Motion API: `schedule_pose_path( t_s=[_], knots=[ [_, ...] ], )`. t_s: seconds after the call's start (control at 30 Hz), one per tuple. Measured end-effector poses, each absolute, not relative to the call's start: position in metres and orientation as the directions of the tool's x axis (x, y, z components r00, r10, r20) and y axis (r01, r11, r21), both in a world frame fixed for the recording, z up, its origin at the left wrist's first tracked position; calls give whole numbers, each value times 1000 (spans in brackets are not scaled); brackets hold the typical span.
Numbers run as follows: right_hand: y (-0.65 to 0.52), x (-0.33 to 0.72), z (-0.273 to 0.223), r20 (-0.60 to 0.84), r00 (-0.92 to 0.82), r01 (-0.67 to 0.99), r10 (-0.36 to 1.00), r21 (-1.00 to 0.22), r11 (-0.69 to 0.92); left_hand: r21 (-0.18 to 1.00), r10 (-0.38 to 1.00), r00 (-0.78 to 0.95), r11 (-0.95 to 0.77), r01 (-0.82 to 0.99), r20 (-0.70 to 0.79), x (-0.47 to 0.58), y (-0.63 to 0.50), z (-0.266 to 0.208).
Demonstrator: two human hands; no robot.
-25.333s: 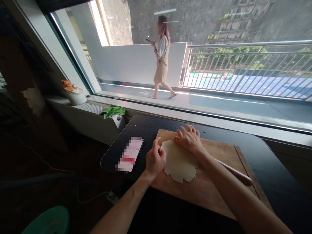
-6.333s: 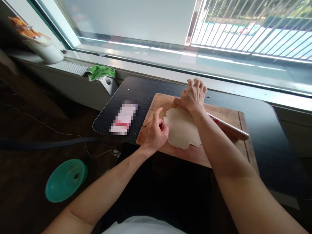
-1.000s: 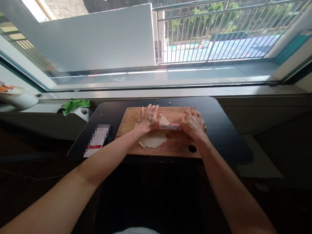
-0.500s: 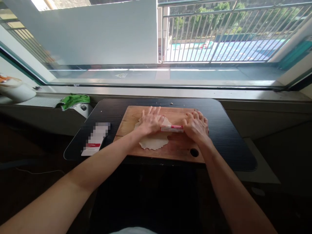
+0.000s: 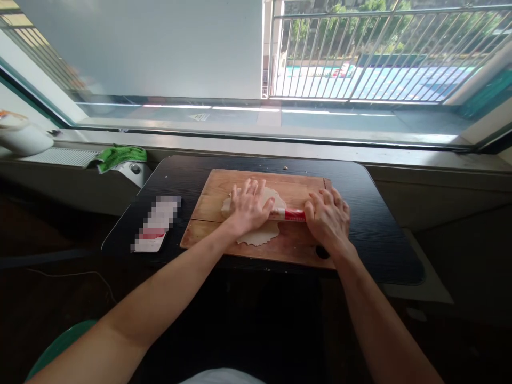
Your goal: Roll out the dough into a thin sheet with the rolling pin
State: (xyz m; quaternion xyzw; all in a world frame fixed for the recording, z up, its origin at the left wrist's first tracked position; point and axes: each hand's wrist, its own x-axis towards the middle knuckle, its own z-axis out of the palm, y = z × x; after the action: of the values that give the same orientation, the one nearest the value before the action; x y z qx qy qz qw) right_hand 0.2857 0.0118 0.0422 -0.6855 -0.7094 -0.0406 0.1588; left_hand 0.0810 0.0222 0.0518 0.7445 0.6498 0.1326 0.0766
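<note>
A red-and-white labelled rolling pin (image 5: 294, 215) lies crosswise over a thin, ragged-edged sheet of dough (image 5: 260, 236). My left hand (image 5: 253, 210) rests flat on the pin's left part above the dough, fingers spread and pointing away from me. At the right end of the pin, my right hand (image 5: 328, 216) lies palm down with its fingers stretched forward and slightly bent. Both hands cover the ends of the pin. Beneath everything is a wooden cutting board (image 5: 206, 200) with a dark round hole near its right front corner, partly behind my right wrist.
The board sits on a black table (image 5: 376, 229) with rounded corners. To its left lies a flat, blurred-out phone-like item (image 5: 154, 242). A green cloth (image 5: 122, 156) hangs on a radiator beneath the window. A white pot (image 5: 26, 137) stands farther left. Something green and round (image 5: 60, 346) shows below.
Both hands have moved slightly toward me with the rolling pin, which has turned so that more red shows. The view has tilted down a little.
</note>
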Motion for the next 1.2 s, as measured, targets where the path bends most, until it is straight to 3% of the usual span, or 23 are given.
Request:
schedule_pose_path(
  t_s=[0.1,0.2,0.3,0.53,0.6,0.8,1.03,1.2],
  knots=[
    [5,287,40,306,-8,987,952,-152,56,260,985,125,-152,954,115,82,18,50],
    [40,283,54,129,35,977,991,-211,-7,285,996,85,-70,956,-40,83,53,60],
    [67,279,66,-11,82,969,997,-235,-83,268,999,28,-20,963,-25,82,73,67],
    [13,286,41,272,14,992,962,-128,22,175,972,162,-192,966,173,83,13,50],
    [22,286,44,248,20,989,969,-149,18,199,980,145,-171,965,139,83,25,53],
    [72,277,68,-16,114,965,993,-238,-115,267,998,58,-61,962,20,82,68,65],
    [27,287,46,193,70,989,979,-143,-43,168,970,146,-179,969,194,86,15,49],
    [71,280,62,29,137,976,990,-175,-130,234,992,47,-73,970,117,85,72,61]
  ],
)
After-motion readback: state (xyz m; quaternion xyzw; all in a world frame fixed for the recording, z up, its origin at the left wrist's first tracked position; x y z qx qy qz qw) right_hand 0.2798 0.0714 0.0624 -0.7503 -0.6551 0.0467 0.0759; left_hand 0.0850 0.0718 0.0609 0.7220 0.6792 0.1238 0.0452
